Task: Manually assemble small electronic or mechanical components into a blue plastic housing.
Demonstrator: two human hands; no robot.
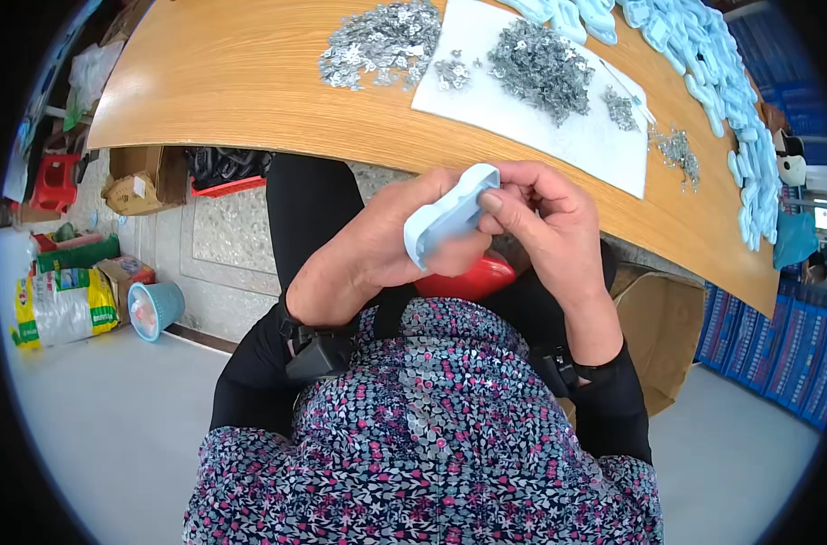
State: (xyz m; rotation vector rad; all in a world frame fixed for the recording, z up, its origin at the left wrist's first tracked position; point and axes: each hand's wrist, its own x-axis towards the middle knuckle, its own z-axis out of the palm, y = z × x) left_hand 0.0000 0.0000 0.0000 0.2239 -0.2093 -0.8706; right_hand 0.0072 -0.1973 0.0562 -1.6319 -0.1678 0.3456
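Observation:
A light blue plastic shell [439, 214], hollow with a raised rim, is tilted above my lap just off the table's near edge. My left hand [377, 227] is closed around it from the left and below. At the shell's upper right end, my right hand [554, 227] has its thumb and fingers pinched together against the inside. Whatever small thing lies between those fingertips, if any, is hidden. Part of the shell's lower inside is blurred.
On the wooden table [213, 82], small silver metal pieces [381, 45] are heaped beside a white sheet [495, 118] bearing a darker heap of metal parts [540, 68]. Many blue shells [686, 45] line the right side. Below stand a cardboard box [663, 336] and a blue basket [163, 309].

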